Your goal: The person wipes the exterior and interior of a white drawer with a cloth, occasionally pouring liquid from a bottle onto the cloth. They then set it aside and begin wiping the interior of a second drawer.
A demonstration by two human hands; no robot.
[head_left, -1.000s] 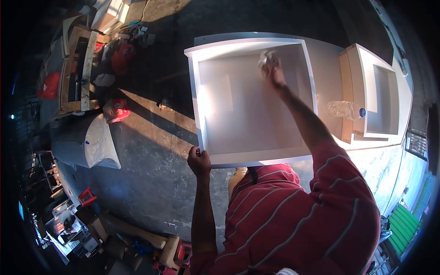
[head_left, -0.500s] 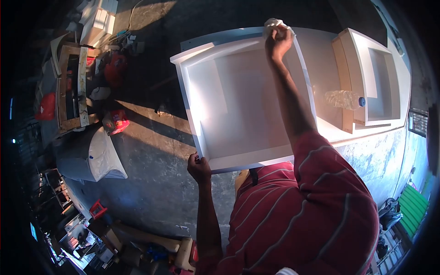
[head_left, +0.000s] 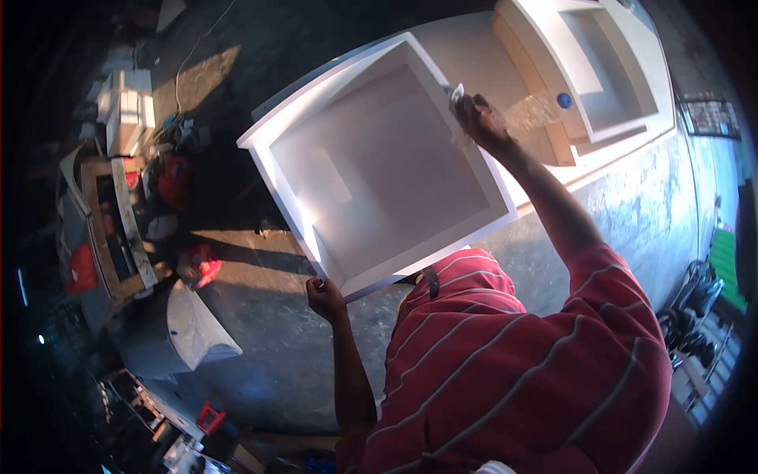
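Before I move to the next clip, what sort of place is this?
Probably a furniture workshop: white drawer being handled, wooden frame, stacked white boxes, bare concrete floor.

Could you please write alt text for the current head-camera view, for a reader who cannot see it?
A person's left hand grips the near corner of a white open box, while the right hand holds a white wad at its right side. Farther right, a clear bottle with a blue cap is near another white box.
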